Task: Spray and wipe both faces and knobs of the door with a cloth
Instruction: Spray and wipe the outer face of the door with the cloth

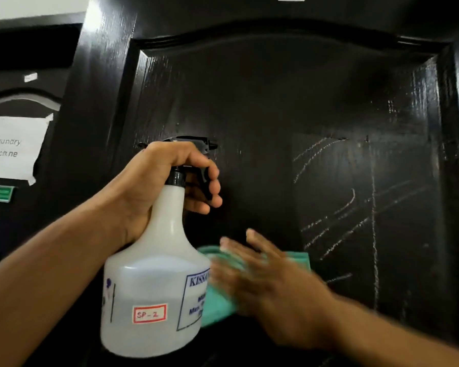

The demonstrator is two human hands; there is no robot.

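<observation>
Paper sign (12,147) left of door (249,102)

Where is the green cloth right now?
In the head view, the green cloth is low in the middle, pressed flat against the dark door under the right hand, just right of the spray bottle that the left hand holds.

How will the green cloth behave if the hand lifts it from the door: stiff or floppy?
Probably floppy: the green cloth shows soft folds under the flat right hand. Likely light. It may drop if released, since only hand pressure seems to keep it against the door.
</observation>
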